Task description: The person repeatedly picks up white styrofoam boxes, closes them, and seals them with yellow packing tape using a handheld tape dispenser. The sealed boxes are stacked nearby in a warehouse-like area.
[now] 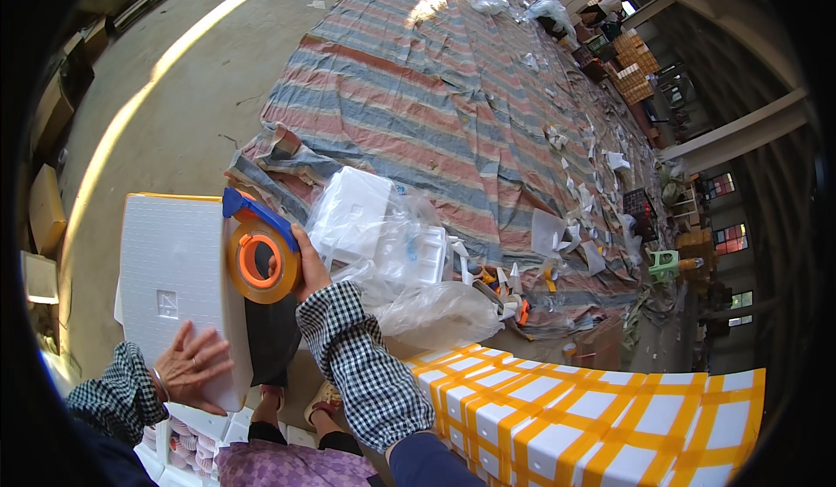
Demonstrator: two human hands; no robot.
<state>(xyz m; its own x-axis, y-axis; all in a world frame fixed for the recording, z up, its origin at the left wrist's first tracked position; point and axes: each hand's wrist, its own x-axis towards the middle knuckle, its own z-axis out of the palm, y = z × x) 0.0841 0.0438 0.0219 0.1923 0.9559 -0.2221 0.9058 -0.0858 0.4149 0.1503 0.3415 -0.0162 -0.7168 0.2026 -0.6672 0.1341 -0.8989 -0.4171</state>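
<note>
My right hand [312,268] grips a blue tape dispenser [266,218] loaded with a roll of yellow-brown packing tape [245,281] on an orange hub. The dispenser's head touches the far right corner of a white foam box [176,245]. My left hand [194,364] lies with fingers spread on the near part of that box, apparently holding nothing. Yellow tape shows along the box's far edge. Below my left hand, an open foam box [186,451] holds fruit in pink foam nets.
At the right stands a row of white foam boxes [542,408] strapped with yellow tape. Foam trays in clear plastic [379,226] lie ahead, beside scattered tape rolls and scraps. A striped tarp [418,108] covers much of the floor. Further off are a green stool [663,266] and stacked cartons [637,53].
</note>
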